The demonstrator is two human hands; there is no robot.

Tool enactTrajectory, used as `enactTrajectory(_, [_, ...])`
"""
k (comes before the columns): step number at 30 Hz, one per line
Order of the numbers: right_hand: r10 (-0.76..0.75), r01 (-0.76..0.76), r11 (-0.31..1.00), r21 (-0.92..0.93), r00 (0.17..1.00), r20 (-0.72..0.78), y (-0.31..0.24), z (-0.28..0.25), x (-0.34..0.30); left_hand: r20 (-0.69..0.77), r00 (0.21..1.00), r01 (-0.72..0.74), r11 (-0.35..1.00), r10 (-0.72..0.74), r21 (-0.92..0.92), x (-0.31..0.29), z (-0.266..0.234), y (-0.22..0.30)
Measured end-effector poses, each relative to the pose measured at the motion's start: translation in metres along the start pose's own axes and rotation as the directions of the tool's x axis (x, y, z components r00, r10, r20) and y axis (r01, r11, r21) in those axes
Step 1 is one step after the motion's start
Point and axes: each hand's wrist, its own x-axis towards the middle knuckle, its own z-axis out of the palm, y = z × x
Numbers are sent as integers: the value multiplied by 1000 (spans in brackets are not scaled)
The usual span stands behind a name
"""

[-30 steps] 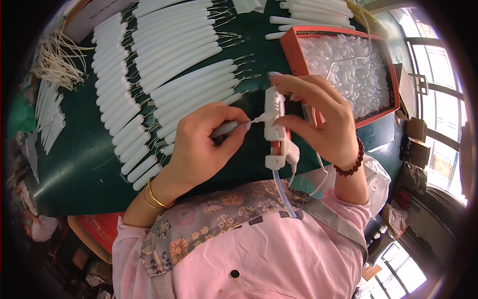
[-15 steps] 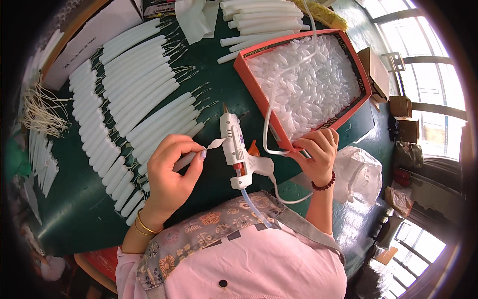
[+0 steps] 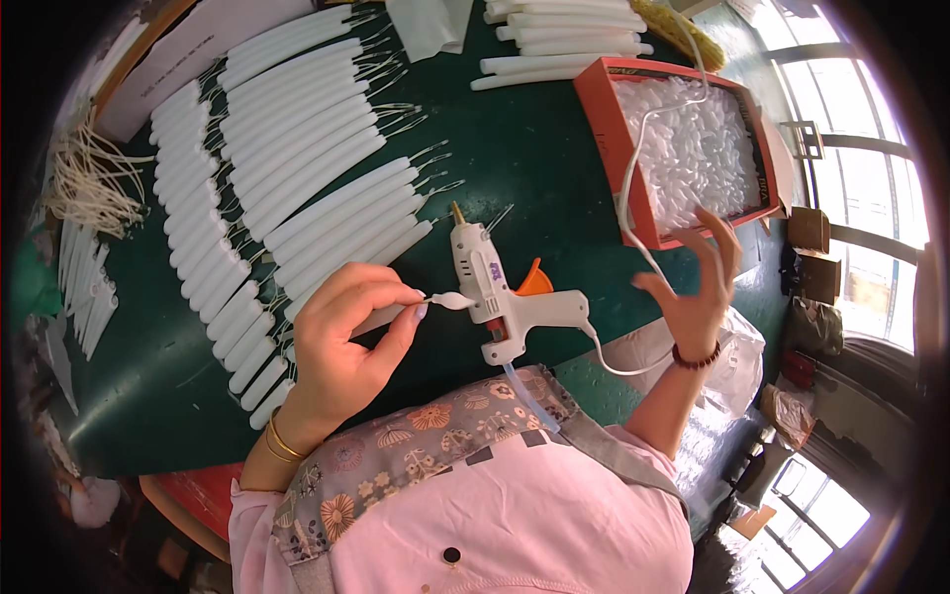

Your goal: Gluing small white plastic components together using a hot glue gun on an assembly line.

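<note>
My left hand point(image 3: 348, 332) is closed, pinching a white candle-like tube point(image 3: 378, 319) between thumb and fingers. From its end a white flame-shaped tip point(image 3: 453, 301) sticks out to the right, close to the glue gun. The white hot glue gun point(image 3: 482, 272) lies on its side, nozzle pointing away, with an orange trigger-like part point(image 3: 535, 280) and a clear glue stick at its rear. My right hand point(image 3: 701, 287) hangs open with spread fingers, just off the near side of a red box point(image 3: 606, 129) full of white flame-shaped pieces point(image 3: 693, 148).
Rows of white tubes with wire ends point(image 3: 297, 129) cover the left of the green table point(image 3: 515, 148). Thicker white tubes point(image 3: 574, 35) lie at the back. A white cable point(image 3: 630, 178) runs across the box. A clear plastic bag point(image 3: 737, 361) is beside my right forearm.
My right hand has let go of the box's near corner and opened. The box stands farther right, away from the glue gun. My left hand keeps its hold on the tube.
</note>
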Motion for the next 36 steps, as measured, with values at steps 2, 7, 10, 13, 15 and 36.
enactTrajectory(2, [22,-34,985,168,997,73,-34,-26,-4,46,999,0,1000,1,-30,-4,-2,-1])
enactTrajectory(7, [-248,117,955,273,818,519,-83,26,5,178,981,83,997,-82,0,-18,-10,-5])
enactTrajectory(10, [-79,1,991,132,802,592,-80,44,-1,130,986,103,994,-105,18,-20,-9,-5])
enactTrajectory(13, [-32,-81,966,244,904,427,-64,51,-10,199,979,-1,974,-45,225,-16,-7,-6])
enactTrajectory(15, [46,-106,972,210,961,274,-57,50,-13,118,993,2,973,-30,230,-12,-3,-7])
enactTrajectory(36, [-335,214,908,361,888,315,-121,69,50,-87,984,180,851,-157,493,-25,-86,17])
